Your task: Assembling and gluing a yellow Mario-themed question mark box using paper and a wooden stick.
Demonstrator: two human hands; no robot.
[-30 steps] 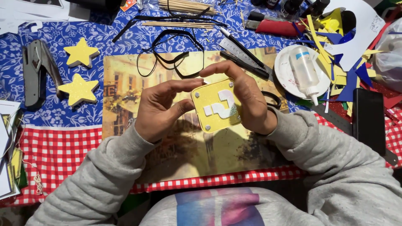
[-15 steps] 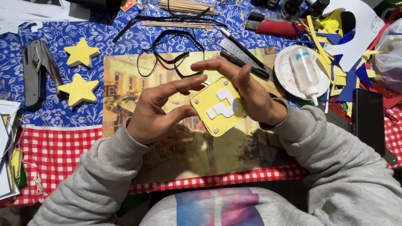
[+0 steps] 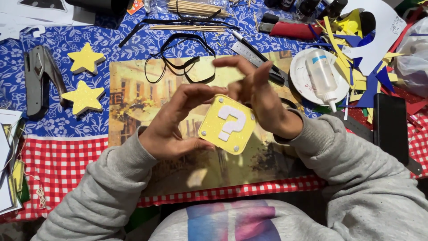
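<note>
A yellow glitter foam square with a white question mark and small silver studs at its corners is held above a picture placemat. My left hand grips its lower left edge with the thumb, fingers arched over the top. My right hand stands behind its upper right edge, fingers spread and pointing up; whether it grips the square I cannot tell.
Two yellow foam stars and a grey hole punch lie at the left. Black strips, wooden sticks, a ruler, a glue bottle on a white plate, foam scraps and a black phone lie behind and right.
The yellow square has turned so its question mark faces me more squarely. My right hand's fingers have lifted and spread upward; my left hand has shifted slightly lower.
</note>
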